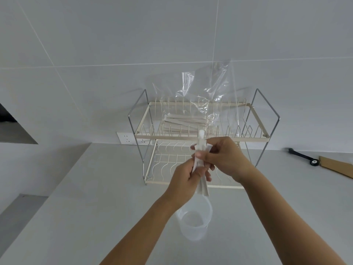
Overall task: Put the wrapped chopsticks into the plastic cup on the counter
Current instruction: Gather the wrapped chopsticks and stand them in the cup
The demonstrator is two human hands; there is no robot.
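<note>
A small bundle of wrapped chopsticks [202, 185] in white paper sleeves is held upright in both hands, in front of the rack. My left hand [184, 177] grips the lower part of the bundle. My right hand [224, 158] grips it higher up, with the sleeve tops poking out above. The clear plastic cup [194, 219] stands on the counter directly below the bundle's lower ends, which hang just above its rim. It looks empty. More wrapped chopsticks [183, 122] lie in a clear plastic bag [210, 88] on the rack's top shelf.
A two-tier cream wire dish rack [256, 137] stands against the tiled wall behind my hands. A wall socket [127, 138] sits to its left. A black-handled tool [303, 155] and a piece of cardboard [338, 166] lie on the counter at right.
</note>
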